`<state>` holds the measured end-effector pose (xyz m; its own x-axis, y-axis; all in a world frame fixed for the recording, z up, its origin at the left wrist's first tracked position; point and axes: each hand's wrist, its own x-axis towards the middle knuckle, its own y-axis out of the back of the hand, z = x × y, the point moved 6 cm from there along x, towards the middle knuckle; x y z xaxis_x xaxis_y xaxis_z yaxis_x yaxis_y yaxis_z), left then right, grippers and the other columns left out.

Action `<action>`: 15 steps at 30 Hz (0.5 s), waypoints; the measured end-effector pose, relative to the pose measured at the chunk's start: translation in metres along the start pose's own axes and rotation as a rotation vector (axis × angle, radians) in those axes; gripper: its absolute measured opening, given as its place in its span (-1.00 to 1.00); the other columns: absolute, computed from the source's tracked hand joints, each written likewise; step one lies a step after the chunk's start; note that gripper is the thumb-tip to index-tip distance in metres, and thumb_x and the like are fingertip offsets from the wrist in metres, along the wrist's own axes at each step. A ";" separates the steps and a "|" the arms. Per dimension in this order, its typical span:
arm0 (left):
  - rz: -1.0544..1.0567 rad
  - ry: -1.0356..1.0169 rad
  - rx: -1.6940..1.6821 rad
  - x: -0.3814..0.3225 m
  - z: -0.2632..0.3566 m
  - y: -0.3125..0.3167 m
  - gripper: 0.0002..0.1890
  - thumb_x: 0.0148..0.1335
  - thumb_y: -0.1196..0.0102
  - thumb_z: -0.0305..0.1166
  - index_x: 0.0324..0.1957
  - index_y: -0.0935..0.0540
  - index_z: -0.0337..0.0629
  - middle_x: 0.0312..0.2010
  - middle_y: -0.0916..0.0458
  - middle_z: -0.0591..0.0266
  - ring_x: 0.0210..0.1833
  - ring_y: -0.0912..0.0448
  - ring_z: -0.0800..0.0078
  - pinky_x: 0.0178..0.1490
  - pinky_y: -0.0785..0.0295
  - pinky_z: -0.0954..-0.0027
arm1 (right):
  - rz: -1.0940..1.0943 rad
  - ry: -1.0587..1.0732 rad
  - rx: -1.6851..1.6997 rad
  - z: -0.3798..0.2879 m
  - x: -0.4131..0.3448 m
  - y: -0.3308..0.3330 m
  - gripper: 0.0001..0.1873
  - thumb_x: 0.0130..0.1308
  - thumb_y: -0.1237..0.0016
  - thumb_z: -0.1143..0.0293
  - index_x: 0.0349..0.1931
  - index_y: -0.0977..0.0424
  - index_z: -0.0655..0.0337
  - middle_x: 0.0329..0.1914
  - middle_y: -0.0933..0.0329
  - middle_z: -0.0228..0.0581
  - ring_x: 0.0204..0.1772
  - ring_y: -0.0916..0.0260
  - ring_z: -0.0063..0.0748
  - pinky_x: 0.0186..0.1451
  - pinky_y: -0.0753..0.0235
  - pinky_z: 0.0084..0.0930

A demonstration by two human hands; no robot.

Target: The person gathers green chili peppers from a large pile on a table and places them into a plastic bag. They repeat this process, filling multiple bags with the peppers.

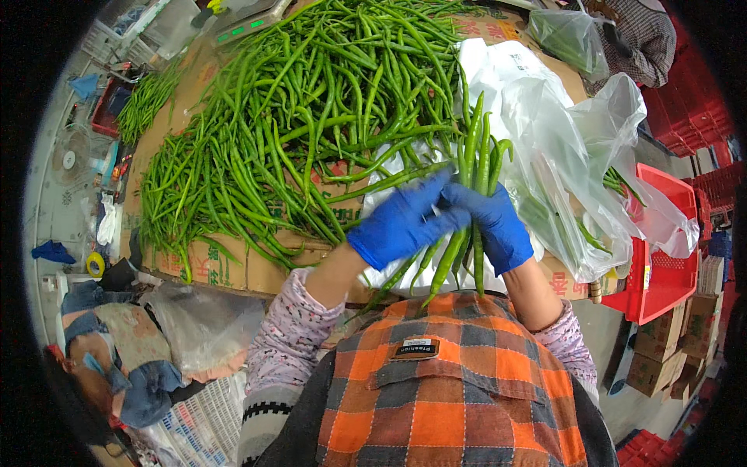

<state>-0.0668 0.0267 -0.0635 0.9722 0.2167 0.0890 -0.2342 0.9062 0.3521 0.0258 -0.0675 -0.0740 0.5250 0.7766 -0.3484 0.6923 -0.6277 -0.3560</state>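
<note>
A bunch of long green chili peppers (pixel 483 154) is gripped upright in my blue-gloved right hand (pixel 496 230). Its lower ends poke out below the fingers, over the front of my plaid apron (pixel 455 379). My left hand (pixel 400 222), also in a blue glove and blurred, meets the bunch from the left; whether its fingers close on a pepper is unclear. A large heap of green chili peppers (pixel 303 117) spreads over the cardboard-covered table (pixel 227 274), left of and beyond both hands. White plastic bags (pixel 540 111) lie right of the bunch, and white plastic also shows under my hands.
A clear bag holding peppers (pixel 569 44) stands by another person's sleeve (pixel 639 35). At the far edge is a scale with a lit display (pixel 248 26). A smaller pepper pile (pixel 149 99) lies left. A red plastic crate (pixel 668 274) and cardboard boxes (pixel 659 327) stand right.
</note>
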 end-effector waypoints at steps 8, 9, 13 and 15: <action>0.615 -0.134 0.902 0.031 -0.073 0.074 -0.70 0.21 -0.06 -0.34 -0.04 -0.52 -0.24 -0.22 -0.57 -0.08 -0.30 -0.58 -0.05 -0.22 -0.48 0.12 | -0.128 -0.001 0.038 -0.004 -0.001 -0.021 -0.62 0.05 -0.19 0.34 -0.15 -0.45 0.33 -0.32 -0.52 -0.24 -0.29 -0.48 -0.44 -0.18 -0.47 -0.51; 0.540 0.006 0.936 0.034 -0.086 0.074 -0.71 0.21 -0.03 -0.35 -0.05 -0.51 -0.22 -0.24 -0.57 -0.06 -0.28 -0.57 -0.06 -0.22 -0.48 0.10 | -0.120 -0.034 0.064 -0.003 -0.002 -0.022 -0.62 0.05 -0.19 0.35 -0.15 -0.44 0.34 -0.32 -0.53 -0.22 -0.29 -0.49 -0.43 -0.18 -0.48 -0.51; 0.545 -0.032 0.873 0.026 -0.064 0.075 -0.74 0.20 0.02 -0.36 -0.07 -0.52 -0.15 -0.30 -0.57 -0.01 -0.29 -0.59 -0.02 -0.25 -0.48 0.09 | -0.116 0.006 0.015 -0.015 -0.008 -0.020 -0.62 0.09 -0.18 0.41 -0.11 -0.42 0.35 -0.30 -0.54 -0.17 -0.32 -0.50 -0.44 -0.26 -0.51 -0.54; 0.620 0.028 0.750 0.020 -0.040 0.086 -0.75 0.24 0.00 -0.35 -0.04 -0.55 -0.11 -0.31 -0.59 -0.01 -0.39 -0.57 0.10 -0.30 -0.47 0.24 | -0.093 -0.001 -0.048 -0.019 -0.007 -0.017 -0.63 0.11 -0.19 0.41 -0.10 -0.43 0.34 -0.29 -0.55 -0.21 -0.32 -0.51 -0.47 -0.29 -0.52 -0.55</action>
<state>-0.0671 0.1235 -0.0689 0.6731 0.5946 0.4398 -0.6370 0.1640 0.7532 0.0193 -0.0616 -0.0492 0.4566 0.8314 -0.3166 0.7609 -0.5494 -0.3453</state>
